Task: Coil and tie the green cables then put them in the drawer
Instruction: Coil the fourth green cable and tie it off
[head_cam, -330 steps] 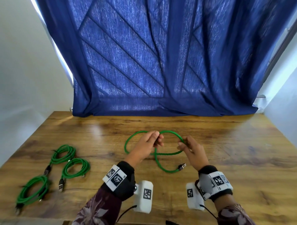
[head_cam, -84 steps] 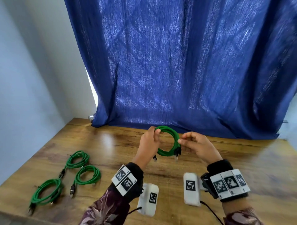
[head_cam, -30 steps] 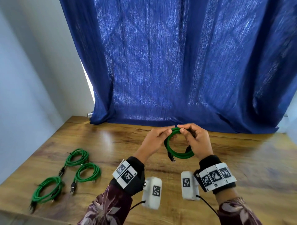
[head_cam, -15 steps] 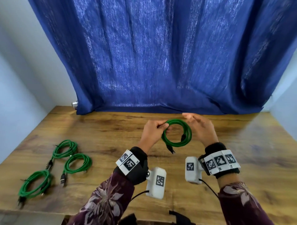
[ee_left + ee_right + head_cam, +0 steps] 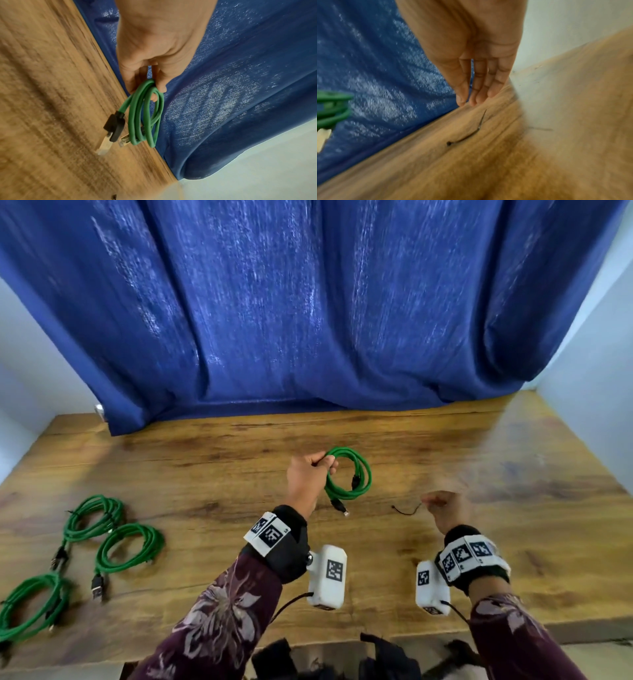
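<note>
My left hand (image 5: 322,467) holds a coiled green cable (image 5: 344,496) by its left rim, a little above the wooden table (image 5: 205,474). In the left wrist view the left hand (image 5: 150,86) pinches the loops of the green cable (image 5: 135,121), and both black plugs dangle below. My right hand (image 5: 442,505) hovers low over the table to the right. Its fingers (image 5: 477,94) are nearly straight, with the tips just above one end of a thin black tie (image 5: 471,135). The black tie (image 5: 406,511) lies loose on the wood. No drawer is in view.
Three other green coils lie at the table's left: one (image 5: 92,517), a second (image 5: 130,547) and a third (image 5: 27,604) near the front corner. A blue curtain (image 5: 308,320) hangs along the far edge, with white walls on both sides.
My right hand has let go of the coil and dropped down to the right, to the black tie. The left hand alone now holds the coil, lower over the table.
</note>
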A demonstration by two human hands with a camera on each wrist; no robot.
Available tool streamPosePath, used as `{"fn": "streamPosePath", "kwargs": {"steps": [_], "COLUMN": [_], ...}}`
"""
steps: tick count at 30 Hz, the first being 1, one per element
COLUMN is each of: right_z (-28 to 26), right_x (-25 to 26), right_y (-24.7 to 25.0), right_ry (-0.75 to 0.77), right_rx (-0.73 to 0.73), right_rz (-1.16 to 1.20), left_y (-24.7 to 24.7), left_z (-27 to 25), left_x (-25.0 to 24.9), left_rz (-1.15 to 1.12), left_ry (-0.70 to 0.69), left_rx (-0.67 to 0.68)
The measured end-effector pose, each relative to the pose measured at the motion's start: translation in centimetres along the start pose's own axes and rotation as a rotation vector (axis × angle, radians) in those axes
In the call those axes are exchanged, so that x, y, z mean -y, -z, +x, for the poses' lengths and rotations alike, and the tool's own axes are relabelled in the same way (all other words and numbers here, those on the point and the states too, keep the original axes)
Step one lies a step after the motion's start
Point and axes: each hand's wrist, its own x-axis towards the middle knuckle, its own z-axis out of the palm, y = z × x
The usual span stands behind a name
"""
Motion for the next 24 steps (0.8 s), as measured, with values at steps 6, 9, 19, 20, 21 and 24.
{"fn": "streamPosePath", "kwargs": {"steps": [6,9,19,20,21,24], "right_z": [0.2,-0.2,-1.1,-1.4,-1.6,-2.8], "right_x": [0.4,0.3,1.0,1.6,2.2,4.5], "right_y": [-2.4,-2.7,-2.4,-2.1,-1.8,-1.4], "right_ry": [0.054,0.084,0.137,0.171,0.217,0.401], "right_rx": [0.037,0.058,-0.039,-0.048,-0.049,-0.072], "right_rz": [-0.186,-0.327,-0.333,-0.270,-0.208,-0.089], "left_y": [-0.9,-1.0,-0.7,-0.7,-0.7,-0.8], "left_z": [0.6,0.8,0.9,0.8,0.8,0.5], "left_x": [0.7,1.0,0.4,0.3,0.2,0.0], "left_rz": [0.021,-0.008,0.004,-0.003,-0.009,-0.041], "left_ry": [0.002,0.006,0.006,0.009,0.008,0.018], "left_rx": [0.017,0.009,-0.003,-0.002,0.000,0.008]}}
